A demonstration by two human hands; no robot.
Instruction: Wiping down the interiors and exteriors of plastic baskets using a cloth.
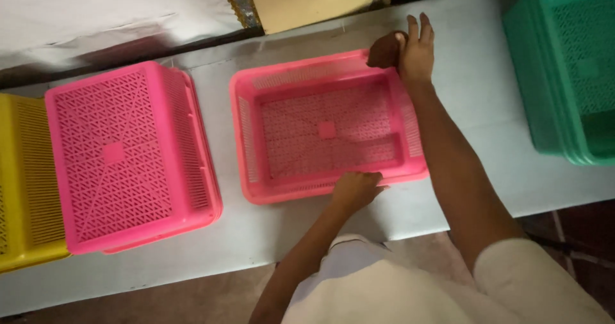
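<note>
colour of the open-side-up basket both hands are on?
Pink perforated plastic basket, a lattice of small slots; head view shows it best.

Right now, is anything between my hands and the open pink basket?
No. The left hand rests on the near rim of the open pink basket, and the right hand is on its far corner. Nothing lies inside it.

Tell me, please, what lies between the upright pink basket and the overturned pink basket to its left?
Only a bare strip of the white table separates the upright pink basket from the overturned pink basket, as the head view shows.
</note>
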